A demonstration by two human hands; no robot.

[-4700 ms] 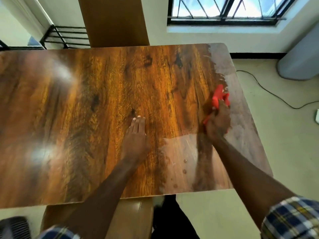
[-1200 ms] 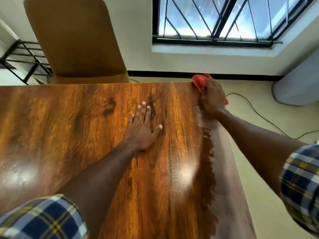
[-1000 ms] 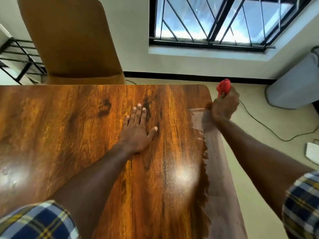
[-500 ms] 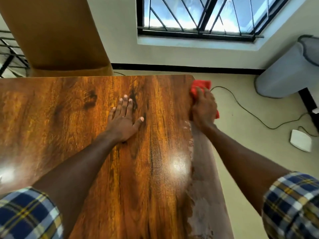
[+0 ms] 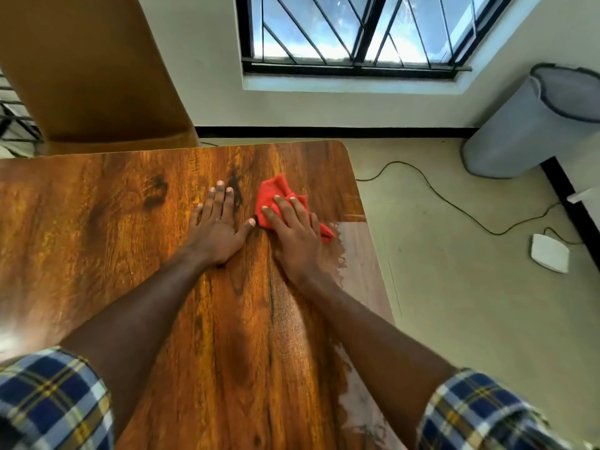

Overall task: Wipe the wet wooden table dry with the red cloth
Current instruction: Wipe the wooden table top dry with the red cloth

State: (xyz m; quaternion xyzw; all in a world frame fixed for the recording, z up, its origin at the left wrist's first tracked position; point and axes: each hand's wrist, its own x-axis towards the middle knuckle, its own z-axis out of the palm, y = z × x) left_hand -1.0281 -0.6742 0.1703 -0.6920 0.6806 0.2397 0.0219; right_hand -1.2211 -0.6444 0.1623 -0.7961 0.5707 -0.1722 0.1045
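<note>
Nearest: two plaid sleeves, left (image 5: 48,401) & right (image 5: 487,414), forearms reaching fwd over the wooden table (image 5: 113,238). Tabletop is glossy brown w/ dark grain; a pale, dull strip (image 5: 357,271) runs along its right edge, ragged border, from the near end up to just beside the cloth.

Left hand (image 5: 217,228) lies flat on the wood, palm down, fingers straight & close together, thumb out to the right. Holds nothing.

Right hand (image 5: 293,235) just beside it, thumb tips nearly touching. Palm down, fingers straight & slightly spread, pressing on the red cloth (image 5: 276,196). Cloth is crumpled, flat on the table near the far right corner, sticking out past the fingertips & to the right of the hand.

Beyond the table: tan chair (image 5: 91,69) at far left, cable (image 5: 454,206) on the floor, white box (image 5: 550,253), grey bin (image 5: 532,125) at right, barred window (image 5: 357,30) in the far wall.
</note>
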